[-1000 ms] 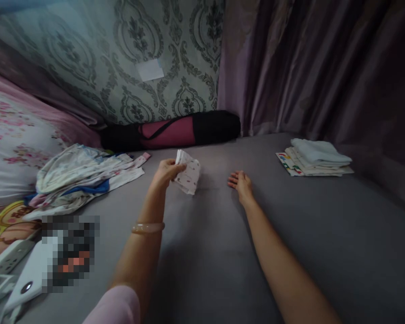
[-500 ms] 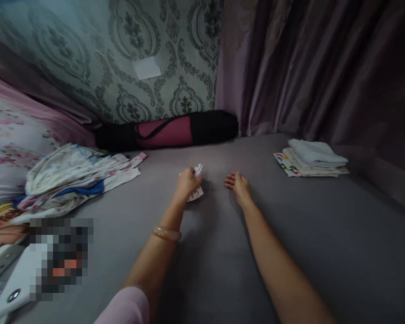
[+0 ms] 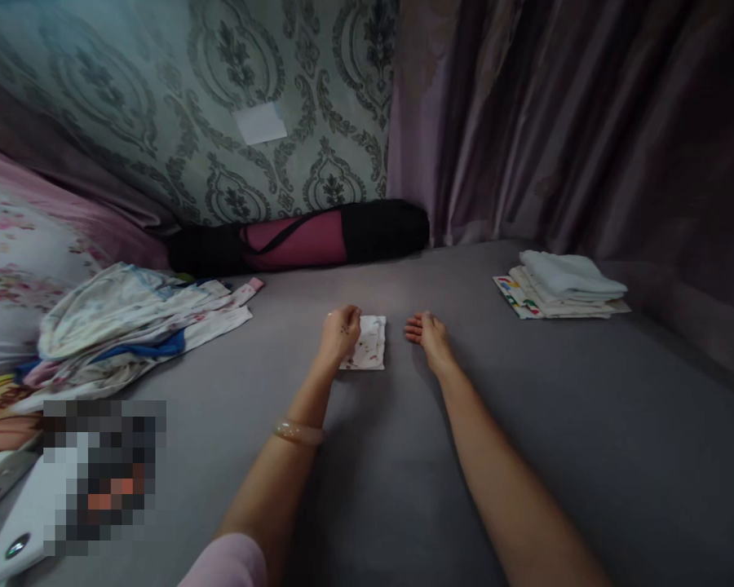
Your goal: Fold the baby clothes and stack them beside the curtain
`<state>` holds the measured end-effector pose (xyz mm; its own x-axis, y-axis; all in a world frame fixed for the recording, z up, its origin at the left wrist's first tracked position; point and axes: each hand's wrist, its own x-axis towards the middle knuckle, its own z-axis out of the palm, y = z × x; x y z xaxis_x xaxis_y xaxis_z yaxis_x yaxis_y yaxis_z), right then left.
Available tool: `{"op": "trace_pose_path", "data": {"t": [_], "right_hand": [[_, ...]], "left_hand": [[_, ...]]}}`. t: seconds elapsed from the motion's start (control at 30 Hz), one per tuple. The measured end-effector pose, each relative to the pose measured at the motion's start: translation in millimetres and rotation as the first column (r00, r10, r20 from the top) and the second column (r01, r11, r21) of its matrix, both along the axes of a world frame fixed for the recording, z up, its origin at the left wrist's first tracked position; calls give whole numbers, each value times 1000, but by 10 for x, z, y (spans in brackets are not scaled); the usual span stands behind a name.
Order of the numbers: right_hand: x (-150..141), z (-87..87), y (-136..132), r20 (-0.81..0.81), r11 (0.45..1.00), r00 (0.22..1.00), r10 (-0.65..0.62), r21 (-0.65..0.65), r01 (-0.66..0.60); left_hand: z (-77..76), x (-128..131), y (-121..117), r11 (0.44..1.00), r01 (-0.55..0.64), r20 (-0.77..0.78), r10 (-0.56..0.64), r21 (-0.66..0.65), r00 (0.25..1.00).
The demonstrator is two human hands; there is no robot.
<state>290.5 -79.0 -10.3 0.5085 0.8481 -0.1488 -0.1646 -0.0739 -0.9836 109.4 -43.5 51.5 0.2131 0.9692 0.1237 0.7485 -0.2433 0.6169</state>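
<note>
A small folded white cloth [image 3: 370, 346] with a sparse dark print lies flat on the grey bed sheet [image 3: 379, 456]. My left hand [image 3: 341, 334] is over its left side, fingers curled in at the cloth's upper edge; the hand hides that part of the cloth. A pale bangle [image 3: 298, 432] circles the left wrist. To the right of the cloth, apart from it, my right hand [image 3: 426, 333] rests on its side with fingers stretched out and nothing in them.
Folded cloths [image 3: 563, 285] are stacked at the right. Loose clothes [image 3: 122, 318] lie heaped at the left, beyond a white device [image 3: 42, 497] and a power strip [image 3: 0, 481]. A black and maroon long bag [image 3: 299, 239] lies along the patterned wall, beside the curtain [image 3: 483, 122].
The small cloth, bunched up under my left hand before, now lies flat as a neat rectangle reaching further right. My right hand has stayed nearly in place.
</note>
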Motion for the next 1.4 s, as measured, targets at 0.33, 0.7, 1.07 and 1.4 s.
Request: {"op": "trace_pose_path", "data": {"t": [0.33, 0.7, 1.07, 1.4], "right_hand": [[-6, 9, 3, -65, 999, 997, -29, 40, 31], [-1, -6, 29, -38, 999, 999, -24, 36, 26], [-4, -41, 39, -3, 1000, 1000, -18, 21, 18], [-8, -47, 57, 19, 1000, 1000, -17, 17, 17]], "left_hand": [[-250, 302, -345, 938, 294, -508, -165, 185, 846], [-419, 503, -288, 957, 290, -459, -244, 30, 854], [-87, -136, -100, 979, 160, -225, -129, 126, 966], [-431, -157, -84, 979, 191, -503, -128, 74, 855]]}}
